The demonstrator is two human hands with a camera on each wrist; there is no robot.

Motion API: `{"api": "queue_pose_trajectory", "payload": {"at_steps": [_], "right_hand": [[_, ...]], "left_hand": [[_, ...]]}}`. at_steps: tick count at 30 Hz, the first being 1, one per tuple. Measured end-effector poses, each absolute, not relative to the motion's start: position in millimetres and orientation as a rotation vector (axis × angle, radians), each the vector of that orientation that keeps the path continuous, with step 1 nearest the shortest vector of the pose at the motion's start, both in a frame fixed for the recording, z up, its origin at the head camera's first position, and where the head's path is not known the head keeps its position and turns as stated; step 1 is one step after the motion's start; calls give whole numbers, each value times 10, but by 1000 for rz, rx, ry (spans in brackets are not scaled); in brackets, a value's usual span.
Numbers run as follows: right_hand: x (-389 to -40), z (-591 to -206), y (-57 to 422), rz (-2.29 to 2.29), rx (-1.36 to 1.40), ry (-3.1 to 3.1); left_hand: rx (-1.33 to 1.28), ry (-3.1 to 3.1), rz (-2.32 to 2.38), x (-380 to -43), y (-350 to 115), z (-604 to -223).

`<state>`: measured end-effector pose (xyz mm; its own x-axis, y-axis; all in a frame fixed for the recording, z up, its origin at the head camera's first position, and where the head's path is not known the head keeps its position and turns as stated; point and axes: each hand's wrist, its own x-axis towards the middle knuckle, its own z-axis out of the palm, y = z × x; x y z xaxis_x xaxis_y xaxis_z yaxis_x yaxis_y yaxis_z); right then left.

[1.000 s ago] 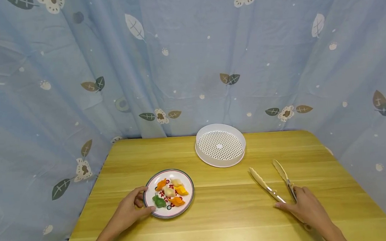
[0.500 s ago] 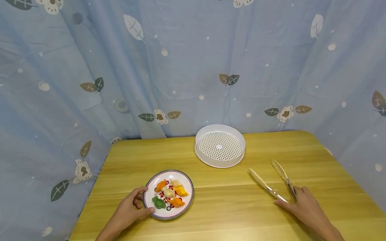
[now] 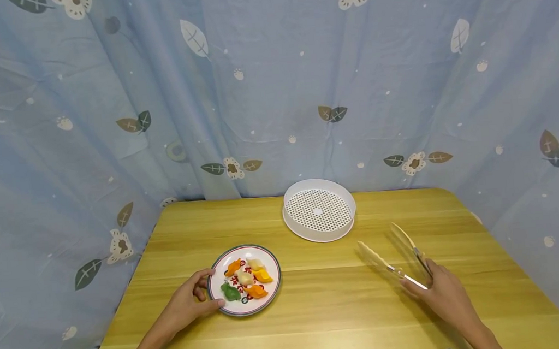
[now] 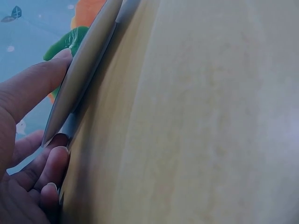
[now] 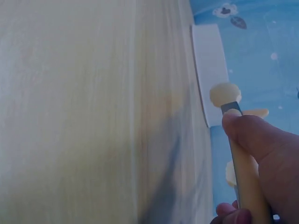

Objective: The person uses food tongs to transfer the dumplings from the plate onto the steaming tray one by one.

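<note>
In the head view my left hand holds the left rim of a white plate with a dark-edged border. Its thumb lies over the rim; in the left wrist view the other fingers curl beneath the edge. On the plate lie several small dumpling-shaped pieces: green, orange, yellow and cream. My right hand grips a pair of tongs with metal arms and pale cream scalloped tips. The tong arms are spread apart, with nothing between the tips. Their shadow falls on the table below them.
A round white steamer tray with a perforated base stands near the back edge of the wooden table. A blue patterned curtain hangs behind and beside the table.
The tongs have risen off the table in my right hand, their tips shifting slightly away from me. My left hand and the plate have stayed in place.
</note>
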<state>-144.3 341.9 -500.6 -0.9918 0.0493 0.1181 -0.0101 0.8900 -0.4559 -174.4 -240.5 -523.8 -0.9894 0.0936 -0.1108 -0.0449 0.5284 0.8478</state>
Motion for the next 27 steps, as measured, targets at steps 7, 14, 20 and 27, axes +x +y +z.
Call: {"api": "queue_pose_trajectory", "payload": {"at_steps": [7, 14, 20, 27], "right_hand": [[-1446, -4956, 3377, 660, -7, -2899], [-1453, -4919, 3303, 634, 33, -2858], [-1513, -4860, 3240, 635, 87, -2784], [-1560, -4774, 3143, 642, 163, -2781]], "left_hand": [[79, 2604, 1498, -1728, -2422, -5245], [88, 2591, 1517, -1717, -2428, -5244], [91, 2591, 1521, -1724, -2429, -5255], [54, 2579, 1525, -1743, -2412, -5269]]}}
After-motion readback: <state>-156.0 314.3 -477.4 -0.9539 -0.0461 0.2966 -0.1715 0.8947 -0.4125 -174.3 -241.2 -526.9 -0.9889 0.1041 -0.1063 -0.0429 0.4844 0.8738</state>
